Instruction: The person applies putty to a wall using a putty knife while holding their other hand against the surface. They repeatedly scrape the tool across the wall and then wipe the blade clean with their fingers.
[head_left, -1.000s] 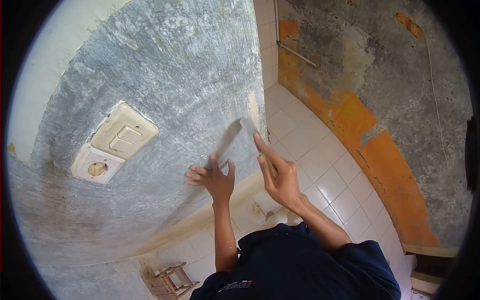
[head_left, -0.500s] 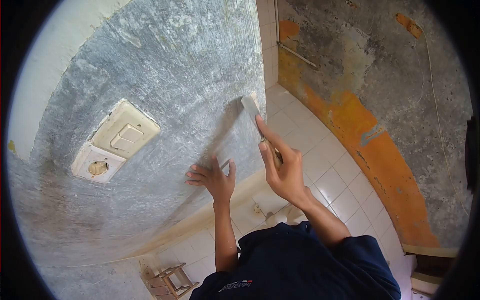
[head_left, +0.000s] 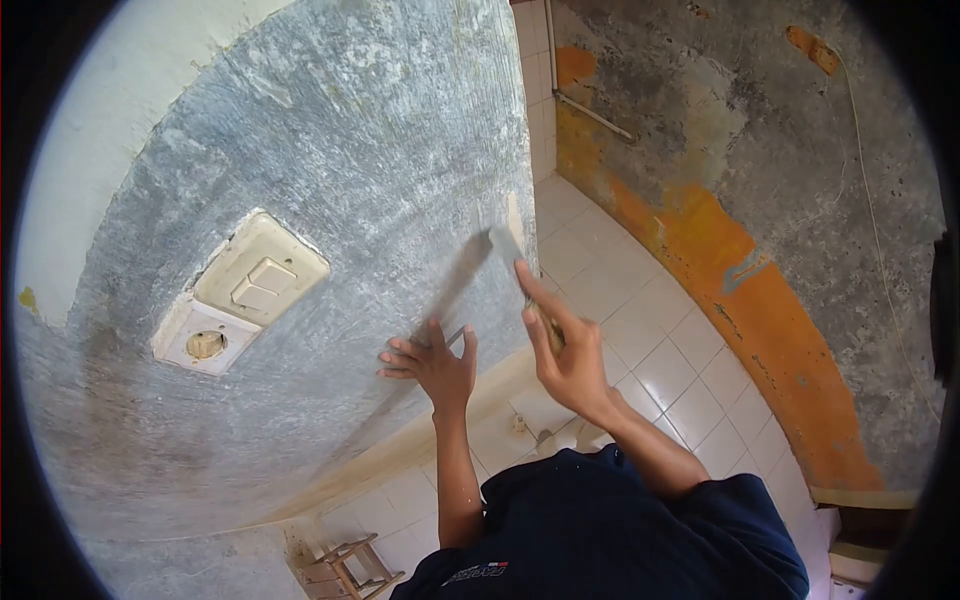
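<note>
My right hand [head_left: 572, 362] grips a putty knife [head_left: 508, 247] by its handle, index finger stretched along the metal blade. The blade's end lies against the grey scraped wall [head_left: 350, 200] close to its right edge, just below a pale strip [head_left: 514, 215]. To the left and lower, my left hand [head_left: 440, 368] has its fingers spread against the same wall. A thin, dark-edged flat piece shows between its thumb and index finger; how it is held is unclear. A light switch [head_left: 262, 284] and a socket [head_left: 207, 344] sit in the wall further left.
Behind the wall's edge lies a white tiled floor [head_left: 665, 375]. Beyond it stands another wall with grey and orange patches [head_left: 700, 235] and a thin pipe [head_left: 597, 117]. A small wooden stool [head_left: 350, 568] is at the lower left.
The putty knife and my right hand have moved down along the wall's edge, uncovering more of the pale strip. My left hand stays spread on the wall. The view has shifted slightly.
</note>
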